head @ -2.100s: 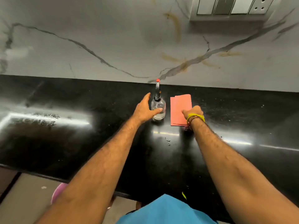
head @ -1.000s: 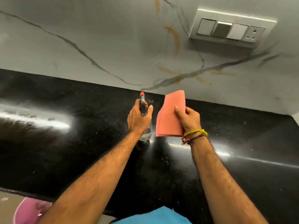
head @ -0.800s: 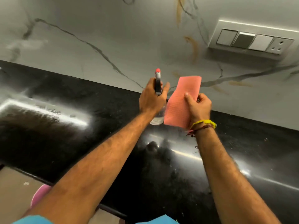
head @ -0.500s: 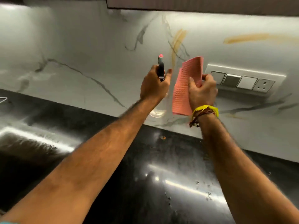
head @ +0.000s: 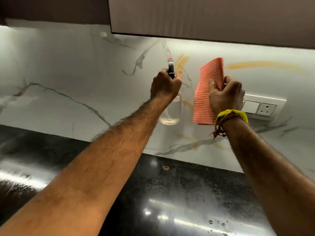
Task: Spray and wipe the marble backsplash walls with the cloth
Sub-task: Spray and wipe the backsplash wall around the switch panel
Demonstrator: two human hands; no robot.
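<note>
At frame centre the left hand (head: 165, 86) is gripping the spray bottle (head: 170, 111) and the right hand (head: 225, 96) is clutching the pink cloth (head: 208, 92), both aiming at the marble backsplash (head: 68, 74), whose orange smears (head: 262, 64) are remaining unwiped.

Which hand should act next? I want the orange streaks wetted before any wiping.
The left hand. It grips the spray bottle, raised with its nozzle near the orange streaks on the marble backsplash. The right hand only holds the pink cloth, so it probably follows.
</note>
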